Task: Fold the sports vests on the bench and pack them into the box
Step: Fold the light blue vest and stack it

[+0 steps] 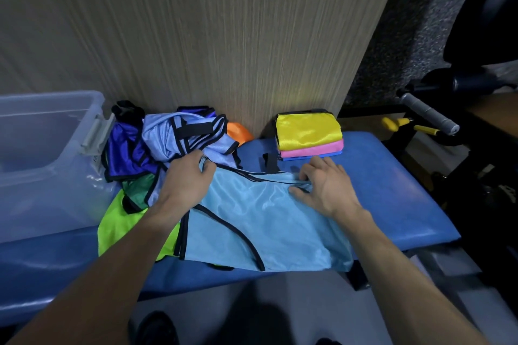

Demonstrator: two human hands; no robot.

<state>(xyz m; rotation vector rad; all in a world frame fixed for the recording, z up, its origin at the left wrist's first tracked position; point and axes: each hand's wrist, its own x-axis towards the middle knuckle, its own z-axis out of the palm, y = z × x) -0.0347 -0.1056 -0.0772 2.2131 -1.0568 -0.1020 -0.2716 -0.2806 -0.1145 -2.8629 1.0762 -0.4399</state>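
We see a light blue vest (260,221) spread flat on the blue bench (392,193), its lower edge reaching the bench's front edge. The left hand (187,176) pinches the vest's upper left strap, fingers curled round the black-trimmed edge. The right hand (322,185) rests on the vest's upper right part, thumb and fingers closing on a fold of fabric there (how firmly they grip, we cannot tell). Just left of the vest lies a heap of unfolded vests (168,143), pale blue, dark blue, green and neon yellow, partly under the left forearm. Beyond the vest, against the wood-grain wall panel (224,36), sits a stack of folded vests (308,134), yellow over pink over blue. The clear plastic box (42,154) stands on the bench left of the heap, touching it.
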